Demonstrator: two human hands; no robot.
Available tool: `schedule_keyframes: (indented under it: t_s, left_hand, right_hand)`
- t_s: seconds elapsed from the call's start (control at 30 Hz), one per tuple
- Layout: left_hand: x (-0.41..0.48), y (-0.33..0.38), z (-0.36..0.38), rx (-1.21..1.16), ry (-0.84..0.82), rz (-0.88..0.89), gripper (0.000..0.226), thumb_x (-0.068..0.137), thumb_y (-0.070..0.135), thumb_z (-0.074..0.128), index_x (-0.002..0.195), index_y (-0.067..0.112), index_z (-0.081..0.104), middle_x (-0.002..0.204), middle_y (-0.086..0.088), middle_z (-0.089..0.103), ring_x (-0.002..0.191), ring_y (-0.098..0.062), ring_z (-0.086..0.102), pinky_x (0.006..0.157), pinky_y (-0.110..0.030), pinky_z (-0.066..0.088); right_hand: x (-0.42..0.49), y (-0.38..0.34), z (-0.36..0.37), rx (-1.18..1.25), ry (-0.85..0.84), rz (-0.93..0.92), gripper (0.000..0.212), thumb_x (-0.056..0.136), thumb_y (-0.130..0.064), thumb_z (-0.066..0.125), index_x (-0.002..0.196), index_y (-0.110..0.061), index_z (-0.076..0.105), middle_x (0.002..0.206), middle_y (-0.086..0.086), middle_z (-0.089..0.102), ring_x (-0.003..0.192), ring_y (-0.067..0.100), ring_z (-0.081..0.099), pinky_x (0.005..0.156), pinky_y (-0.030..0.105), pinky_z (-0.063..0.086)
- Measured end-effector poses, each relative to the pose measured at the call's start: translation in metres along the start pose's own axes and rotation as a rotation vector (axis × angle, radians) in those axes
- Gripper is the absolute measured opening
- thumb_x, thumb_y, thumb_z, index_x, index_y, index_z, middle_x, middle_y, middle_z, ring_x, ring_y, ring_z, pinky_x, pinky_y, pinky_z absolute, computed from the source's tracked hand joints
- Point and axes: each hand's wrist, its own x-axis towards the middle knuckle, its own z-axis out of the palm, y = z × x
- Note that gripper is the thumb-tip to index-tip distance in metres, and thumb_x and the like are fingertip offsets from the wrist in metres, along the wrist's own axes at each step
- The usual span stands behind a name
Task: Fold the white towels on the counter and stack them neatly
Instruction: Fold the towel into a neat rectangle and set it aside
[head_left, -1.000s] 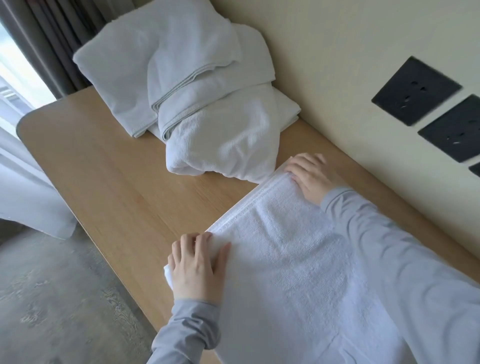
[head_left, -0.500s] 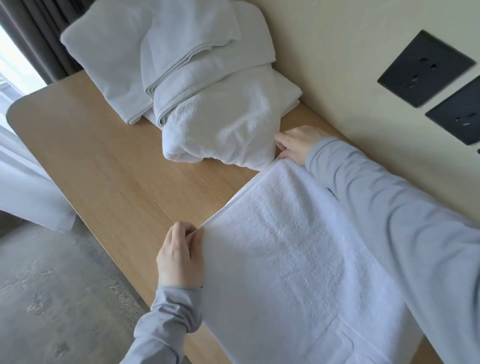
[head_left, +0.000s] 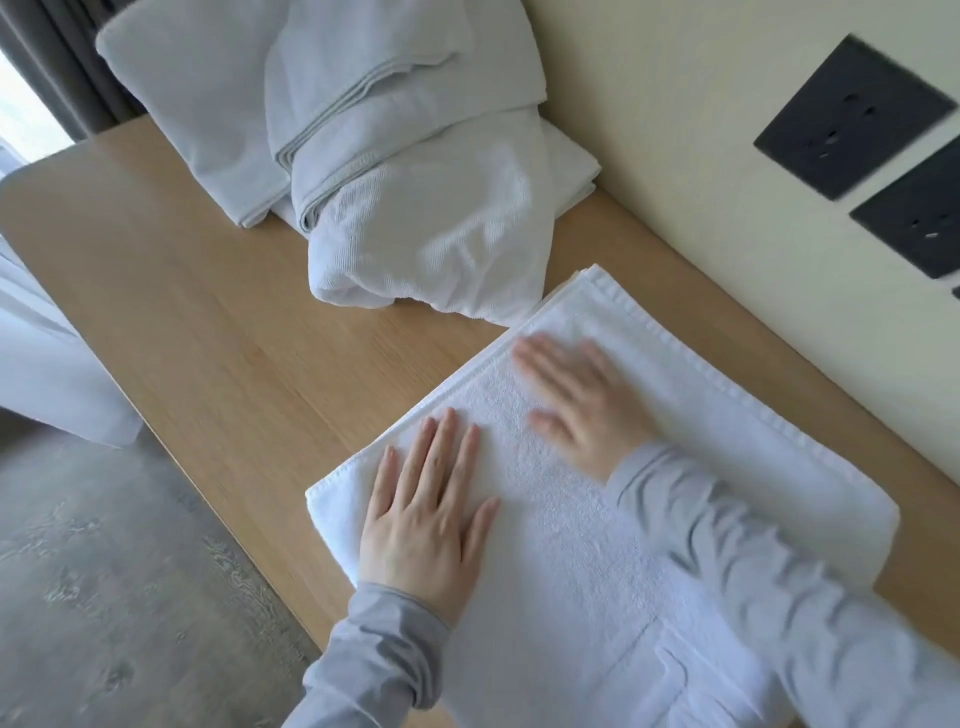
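A white towel (head_left: 727, 441) lies folded on the wooden counter (head_left: 234, 338), its far hemmed edge running diagonally along the wall side. My left hand (head_left: 426, 519) lies flat on the towel's near left corner, fingers straight and spread. My right hand (head_left: 576, 400), blurred, rests flat on the towel further up, fingers straight and pointing left. A heap of other white towels (head_left: 395, 171) sits at the far end of the counter, some loosely folded, one crumpled in front, close to the flat towel's far corner.
A pale wall runs along the counter's right side with dark socket plates (head_left: 852, 114). Grey floor (head_left: 104, 571) lies below the counter's left edge. A curtain (head_left: 67, 67) and white fabric (head_left: 47, 374) are at far left.
Both hands let go of the towel's edge corners and now lie flat on top of it. The towel has been folded over, with a doubled edge near the wall.
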Motion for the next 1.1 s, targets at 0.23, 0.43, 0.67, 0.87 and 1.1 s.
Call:
schedule_keyframes:
  t_s: [0.23, 0.43, 0.67, 0.87, 1.1]
  left_hand:
    - [0.0, 0.005, 0.003, 0.017, -0.065, -0.066, 0.061, 0.093, 0.051, 0.021, 0.149, 0.028, 0.018, 0.157, 0.001, 0.013, 0.145, -0.017, 0.006, 0.117, -0.038, 0.004]
    - [-0.002, 0.006, 0.003, 0.007, 0.006, -0.148, 0.059, 0.089, 0.057, 0.028, 0.144, 0.035, 0.033, 0.153, -0.017, 0.024, 0.144, -0.034, 0.012, 0.116, -0.047, -0.003]
    - [-0.005, 0.004, 0.011, 0.123, 0.032, -0.144, 0.063, 0.088, 0.063, 0.024, 0.146, 0.038, 0.026, 0.152, -0.017, 0.025, 0.141, -0.036, 0.019, 0.116, -0.052, 0.004]
    - [-0.009, 0.019, 0.003, 0.095, -0.007, -0.208, 0.07, 0.091, 0.063, 0.013, 0.151, 0.027, 0.008, 0.158, -0.015, -0.002, 0.145, -0.029, -0.007, 0.117, -0.045, -0.01]
    - [-0.103, 0.171, 0.028, -0.087, -0.004, -0.233, 0.073, 0.094, 0.052, 0.015, 0.143, 0.0, 0.03, 0.151, -0.02, 0.024, 0.14, -0.037, 0.02, 0.113, -0.048, 0.013]
  right_hand:
    - [0.008, 0.076, -0.005, 0.114, -0.063, 0.375, 0.057, 0.099, -0.037, 0.028, 0.149, -0.02, 0.007, 0.158, -0.005, 0.004, 0.143, 0.011, 0.011, 0.114, 0.032, 0.016]
    - [-0.033, -0.025, -0.006, 0.081, 0.036, 0.075, 0.059, 0.096, -0.035, 0.034, 0.142, 0.0, 0.027, 0.151, 0.017, 0.024, 0.141, 0.031, 0.019, 0.116, 0.048, 0.013]
    - [-0.118, 0.026, -0.009, -0.07, -0.154, 0.092, 0.066, 0.095, -0.051, 0.016, 0.142, -0.007, 0.031, 0.15, 0.009, 0.031, 0.139, 0.027, 0.027, 0.11, 0.05, 0.026]
    - [-0.152, 0.098, -0.03, -0.062, -0.225, 0.492, 0.058, 0.1, -0.037, 0.022, 0.148, -0.011, 0.004, 0.158, 0.003, 0.001, 0.145, 0.014, -0.003, 0.118, 0.036, -0.004]
    - [-0.185, -0.032, -0.021, -0.046, -0.029, -0.015, 0.053, 0.091, -0.028, 0.034, 0.132, 0.002, 0.048, 0.141, 0.016, 0.043, 0.133, 0.032, 0.037, 0.108, 0.056, 0.027]
